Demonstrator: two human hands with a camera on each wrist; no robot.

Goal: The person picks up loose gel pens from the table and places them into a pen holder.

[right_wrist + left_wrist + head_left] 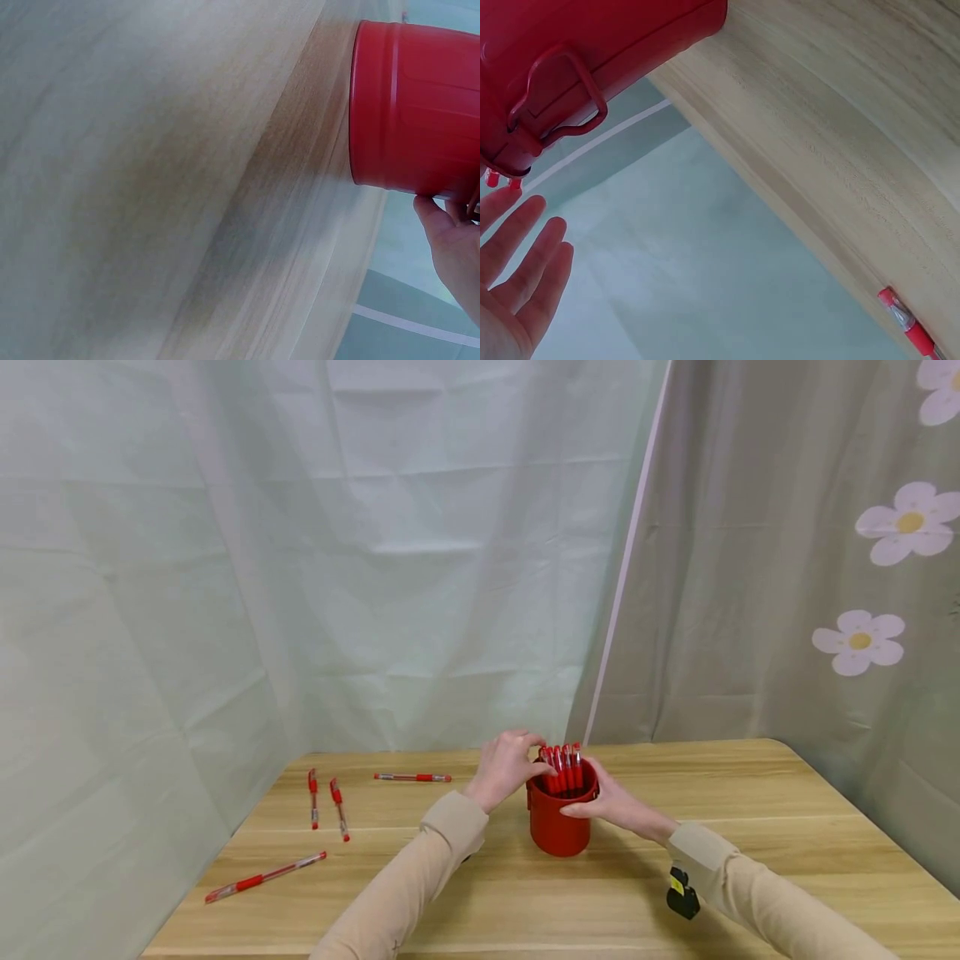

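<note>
Cup [560,828]: red pens [567,770] standing inside | left grip [507,767]: wide, at pens | right grip [619,803]: holding cup

The table [795,827] is light brown wood with wavy lines, and its far right corner is round. Behind it hangs a pale, crinkly curtain [420,568]. To the right is a gray-brown curtain [727,610] with big white flowers [859,642] with yellow middles. A thin pinkish stripe [623,568] slants between the two.
</note>
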